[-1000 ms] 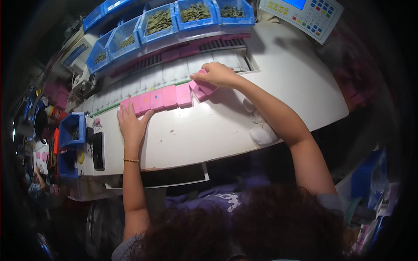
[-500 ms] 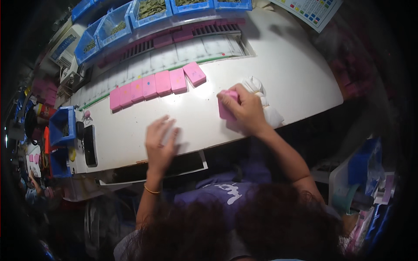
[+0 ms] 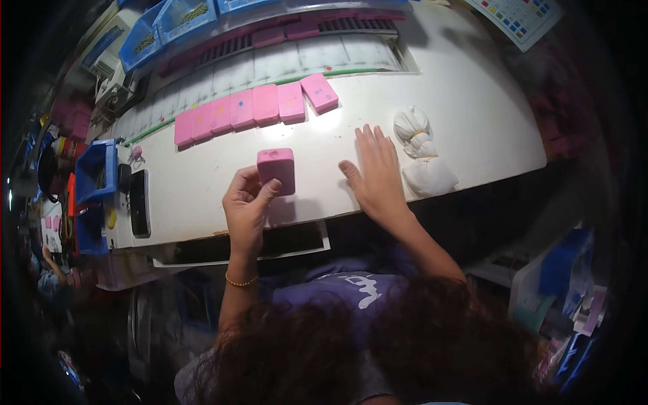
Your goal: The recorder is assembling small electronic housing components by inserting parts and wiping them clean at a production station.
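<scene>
My left hand (image 3: 248, 202) grips a pink rectangular block (image 3: 277, 177) between thumb and fingers, tilted up off the white table (image 3: 324, 175). Its top end faces away from me. My right hand (image 3: 378, 175) is empty, fingers stretched out and thumb apart, just above or on the tabletop; I cannot tell whether it touches. Right of that hand lies a tied white cloth bundle (image 3: 430, 177). Beyond both hands, several similar pink blocks (image 3: 241, 111) stand side by side in a row, some with small coloured marks. The rightmost pink block (image 3: 319, 93) sits at an angle.
Blue bins (image 3: 185, 23) with small pieces line the back, behind a white panel with a green edge (image 3: 358, 70). At the left are a phone (image 3: 140, 202) and another blue bin (image 3: 96, 172). A colour chart (image 3: 520, 20) lies far right. Below the table edge is an open drawer (image 3: 290, 244).
The pink block has passed from my right hand to my left. My right hand has opened, uncovering the white bundle. The view has shifted slightly.
</scene>
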`<state>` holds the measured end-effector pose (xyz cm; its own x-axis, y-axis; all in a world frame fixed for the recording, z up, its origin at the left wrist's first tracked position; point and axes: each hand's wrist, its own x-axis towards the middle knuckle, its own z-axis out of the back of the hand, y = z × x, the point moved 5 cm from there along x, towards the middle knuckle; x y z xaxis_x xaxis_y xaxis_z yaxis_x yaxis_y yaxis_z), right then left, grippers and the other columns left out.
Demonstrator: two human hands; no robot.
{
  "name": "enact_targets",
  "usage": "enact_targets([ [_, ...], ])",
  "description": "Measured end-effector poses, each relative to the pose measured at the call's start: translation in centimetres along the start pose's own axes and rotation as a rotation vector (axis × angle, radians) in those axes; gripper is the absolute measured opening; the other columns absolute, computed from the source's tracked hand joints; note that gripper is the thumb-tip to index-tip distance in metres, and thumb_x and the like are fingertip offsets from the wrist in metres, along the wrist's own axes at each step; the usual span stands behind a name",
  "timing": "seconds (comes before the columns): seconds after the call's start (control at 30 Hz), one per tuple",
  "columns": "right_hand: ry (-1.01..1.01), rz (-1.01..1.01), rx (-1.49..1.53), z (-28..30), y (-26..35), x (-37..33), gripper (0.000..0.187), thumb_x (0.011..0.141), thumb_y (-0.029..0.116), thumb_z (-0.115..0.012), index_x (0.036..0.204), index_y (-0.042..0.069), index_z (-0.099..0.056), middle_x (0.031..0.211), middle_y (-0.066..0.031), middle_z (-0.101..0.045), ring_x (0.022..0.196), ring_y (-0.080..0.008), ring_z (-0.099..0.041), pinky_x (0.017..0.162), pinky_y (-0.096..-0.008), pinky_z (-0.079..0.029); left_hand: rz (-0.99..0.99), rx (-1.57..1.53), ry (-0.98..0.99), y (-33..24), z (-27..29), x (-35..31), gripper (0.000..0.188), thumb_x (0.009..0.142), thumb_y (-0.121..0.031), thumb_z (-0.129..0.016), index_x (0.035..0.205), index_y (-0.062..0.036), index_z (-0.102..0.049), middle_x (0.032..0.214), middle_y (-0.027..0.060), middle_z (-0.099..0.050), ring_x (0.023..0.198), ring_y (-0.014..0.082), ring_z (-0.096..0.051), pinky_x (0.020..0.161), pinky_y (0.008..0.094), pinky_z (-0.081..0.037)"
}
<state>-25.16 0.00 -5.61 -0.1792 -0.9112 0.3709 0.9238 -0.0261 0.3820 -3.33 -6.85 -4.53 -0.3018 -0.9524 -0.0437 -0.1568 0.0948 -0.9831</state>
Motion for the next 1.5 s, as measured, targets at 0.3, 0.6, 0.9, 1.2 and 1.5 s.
enact_targets([
  [0.3, 0.264, 0.336, 0.306, -5.3, 8.4, 3.9, 0.063, 0.092, 0.033, -0.058, 0.138, -0.006, -0.040, 0.140, -0.0259, -0.044, 0.136, -0.0379, -0.038, 0.114, -0.0460, -0.028, -0.155, 0.036, -0.029, -0.6, 1.8, -0.3, 0.025, 0.089, -0.001, -0.069, 0.112, 0.0005, -0.061, 0.104, 0.0068, -0.068, 0.084, 0.0085, -0.061, 0.077, 0.0236, -0.050],
  [0.6, 0.205, 0.048, 0.998, -0.4, 6.2, -0.6, 0.010, 0.084, 0.008, -0.069, 0.092, 0.002, -0.070, 0.083, -0.0103, -0.067, 0.068, -0.0190, -0.063, 0.062, -0.0294, -0.051, -0.154, 0.005, 0.009, -0.6, 1.5, -0.6, 0.026, 0.091, -0.002, -0.067, 0.115, 0.0008, -0.059, 0.107, 0.0079, -0.067, 0.097, 0.0133, -0.064, 0.086, 0.0277, -0.052],
  [0.9, 0.537, -0.432, 1.542, 1.5, 5.8, 2.5, 0.029, 0.091, 0.018, -0.065, 0.115, 0.001, -0.068, 0.087, -0.0037, -0.065, 0.065, -0.0061, -0.055, 0.053, -0.0159, -0.042, -0.090, -0.056, 0.215, -0.2, -1.2, -0.9, 0.028, 0.092, 0.000, -0.064, 0.119, -0.0020, -0.056, 0.105, 0.0051, -0.064, 0.086, 0.0086, -0.060, 0.068, 0.0219, -0.048],
  [1.2, 0.501, -0.512, 1.684, 1.0, 6.0, 2.1, 0.031, 0.085, 0.012, -0.061, 0.111, -0.003, -0.069, 0.101, -0.0122, -0.068, 0.082, -0.0163, -0.065, 0.071, -0.0313, -0.059, -0.048, -0.036, 0.219, 0.3, -1.0, -1.1, 0.031, 0.092, -0.004, -0.066, 0.121, -0.0055, -0.056, 0.099, 0.0013, -0.062, 0.068, 0.0030, -0.051, 0.054, 0.0187, -0.039],
  [1.5, 0.471, -0.515, 1.660, 0.9, 6.0, 2.0, 0.030, 0.085, 0.012, -0.061, 0.109, -0.004, -0.070, 0.106, -0.0122, -0.068, 0.088, -0.0182, -0.067, 0.072, -0.0318, -0.060, -0.038, -0.031, 0.216, 0.3, -1.0, -1.2, 0.030, 0.091, -0.003, -0.066, 0.120, -0.0053, -0.058, 0.096, 0.0002, -0.062, 0.065, 0.0022, -0.048, 0.053, 0.0183, -0.037],
])
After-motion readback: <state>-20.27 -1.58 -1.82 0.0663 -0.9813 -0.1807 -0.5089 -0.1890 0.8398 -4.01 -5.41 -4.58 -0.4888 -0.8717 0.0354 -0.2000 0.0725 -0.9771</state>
